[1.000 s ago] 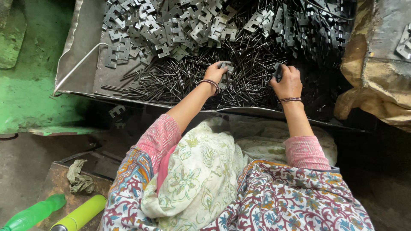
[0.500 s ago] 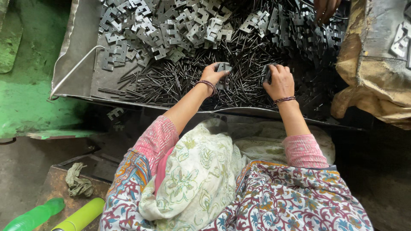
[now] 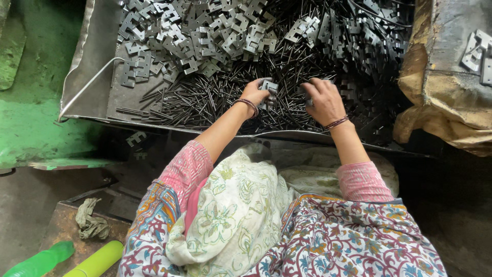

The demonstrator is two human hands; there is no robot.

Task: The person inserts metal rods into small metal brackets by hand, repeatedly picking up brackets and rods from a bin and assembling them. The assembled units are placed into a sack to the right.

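1. Down at seven o'clock lay a green plastic bottle (image 3: 38, 261) beside a yellow-green plastic cylinder (image 3: 95, 261), with a crumpled grey-green rag (image 3: 89, 220) just above them on a rusty metal surface.
2. Across the top stretched a broad grey sheet-metal tray (image 3: 95, 77), its wire handle at nine o'clock; a heap of grey stamped E-shaped metal plates (image 3: 205, 36) filled its eleven-to-one o'clock part, and a spread of thin dark metal strips (image 3: 205, 100) lay nearer the person.
3. The left hand (image 3: 254, 92), with a dark bangle on its wrist, sat at the centre of the tray with its fingers closed round a small stack of grey stamped plates (image 3: 268, 88), held just above the strips.
4. The right hand (image 3: 322, 100), just beside it at one o'clock, rested palm down on the strips with fingers curled; whether it gripped anything could not be told.
5. At three o'clock sagged a worn brown sack (image 3: 435, 97), with loose grey plates (image 3: 476, 56) on a surface above it.
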